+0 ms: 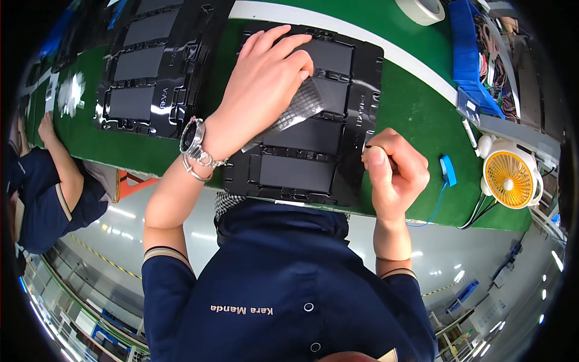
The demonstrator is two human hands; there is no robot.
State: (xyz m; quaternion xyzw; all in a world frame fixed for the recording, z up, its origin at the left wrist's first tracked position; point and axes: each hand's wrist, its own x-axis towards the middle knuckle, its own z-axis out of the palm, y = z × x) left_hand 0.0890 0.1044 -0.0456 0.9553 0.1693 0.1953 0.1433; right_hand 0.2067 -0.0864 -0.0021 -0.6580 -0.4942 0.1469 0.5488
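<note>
Two hands at work: left hand (265, 84) pinches a gridded film sheet (300, 104) over the black tray (362, 120) on the green bench (416, 114), right hand (395, 172) fisted at the tray's edge; likely mid-peel, next needing a steady lift.

Two black moulded trays (362, 120) (163, 66) on the green counter (416, 120), perhaps a third at the dim left rim. One yellow fan (509, 178), one tape roll (422, 9), one blue bin (467, 54).
</note>
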